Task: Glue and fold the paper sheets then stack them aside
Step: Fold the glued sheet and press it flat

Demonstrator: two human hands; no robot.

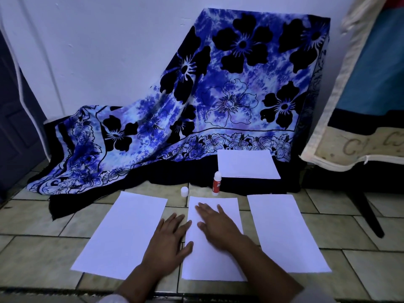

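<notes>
Three white paper sheets lie side by side on the tiled floor: a left sheet point(122, 232), a narrower middle sheet point(203, 265) and a right sheet point(286, 232). My right hand point(215, 224) presses flat on the middle sheet with straight fingers. My left hand point(169, 243) lies flat across the gap between the left and middle sheets, its fingertips touching the middle sheet's left edge. Beyond the sheets an uncapped red and white glue stick point(217, 183) stands upright, with its white cap point(184, 191) to its left. Another white paper point(248, 164) lies further back on dark cloth.
A blue floral cloth point(218, 95) drapes over something against the wall, its dark hem point(175, 171) spreading onto the floor tiles point(32, 215). At right stands furniture with a cream-edged cover point(349, 154) and a dark leg point(369, 215). A dark door point(13, 127) is at left.
</notes>
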